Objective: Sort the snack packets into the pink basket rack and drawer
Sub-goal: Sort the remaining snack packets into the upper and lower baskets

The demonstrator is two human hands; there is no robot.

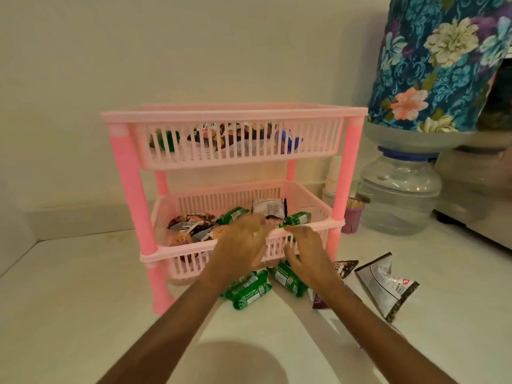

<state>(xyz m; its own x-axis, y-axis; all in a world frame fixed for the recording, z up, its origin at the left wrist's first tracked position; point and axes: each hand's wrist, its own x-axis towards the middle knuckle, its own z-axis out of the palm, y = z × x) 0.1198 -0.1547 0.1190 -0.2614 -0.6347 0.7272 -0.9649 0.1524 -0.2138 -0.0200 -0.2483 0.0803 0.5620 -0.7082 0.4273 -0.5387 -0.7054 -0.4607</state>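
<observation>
The pink basket rack (350, 167) stands against the wall. Its upper basket (235, 112) holds several packets. The lower basket (304, 194) holds green packets (298, 218), a white packet (267, 207) and dark ones (194, 224). My left hand (239, 245) is blurred at the lower basket's front rim, with its fingers spread and nothing in it. Beside it, my right hand (306, 252) curls at the same rim, and bits of a green packet show between thumb and fingers. More green packets (248, 291) and white and black packets (386, 284) lie on the table under my arms.
A water bottle (399, 195) under a floral cover (437, 62) stands to the right of the rack. A purple cup of sticks (352, 218) and a stack of paper cups (332, 173) stand between them. A grey appliance (476, 189) sits at far right.
</observation>
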